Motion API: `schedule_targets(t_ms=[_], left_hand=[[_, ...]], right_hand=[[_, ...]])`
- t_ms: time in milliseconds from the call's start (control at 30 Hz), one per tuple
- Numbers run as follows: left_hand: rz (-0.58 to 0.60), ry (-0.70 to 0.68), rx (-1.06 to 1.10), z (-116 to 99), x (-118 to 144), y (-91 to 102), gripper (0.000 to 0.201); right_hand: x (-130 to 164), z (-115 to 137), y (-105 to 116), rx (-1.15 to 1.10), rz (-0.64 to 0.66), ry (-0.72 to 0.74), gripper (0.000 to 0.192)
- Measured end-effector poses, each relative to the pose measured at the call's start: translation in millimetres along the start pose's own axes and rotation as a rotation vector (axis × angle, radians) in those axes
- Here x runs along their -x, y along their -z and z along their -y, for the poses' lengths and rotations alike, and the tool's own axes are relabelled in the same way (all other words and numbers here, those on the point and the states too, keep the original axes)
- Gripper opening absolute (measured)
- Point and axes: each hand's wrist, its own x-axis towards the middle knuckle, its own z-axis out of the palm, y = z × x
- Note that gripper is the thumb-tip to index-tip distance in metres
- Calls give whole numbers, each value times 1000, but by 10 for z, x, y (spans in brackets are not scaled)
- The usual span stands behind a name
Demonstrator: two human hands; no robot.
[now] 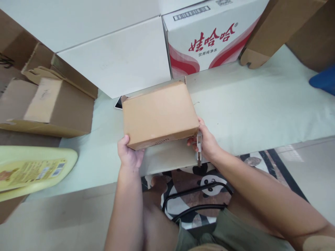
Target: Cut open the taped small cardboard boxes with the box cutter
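Above pale matting (261,104), both hands grip a closed cardboard box (159,113).

This looks like a room in a home used for packing parcels. Plain white cartons (104,42) are stacked at eleven o'clock, a bottled-water case (209,35) printed in red stands at one o'clock, and opened brown cardboard boxes (52,101) lie at nine o'clock. A panda-print rug (206,177) covers pale floor tiles (309,174) beside a low cloth-covered surface (261,104).
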Motion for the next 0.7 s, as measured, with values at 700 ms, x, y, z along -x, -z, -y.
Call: schedule_targets(t_ms=[700], left_hand=[[5,-10,-23,-61,-106,208,65]], right_hand=[[-105,272,93,-34,-58,55,28]])
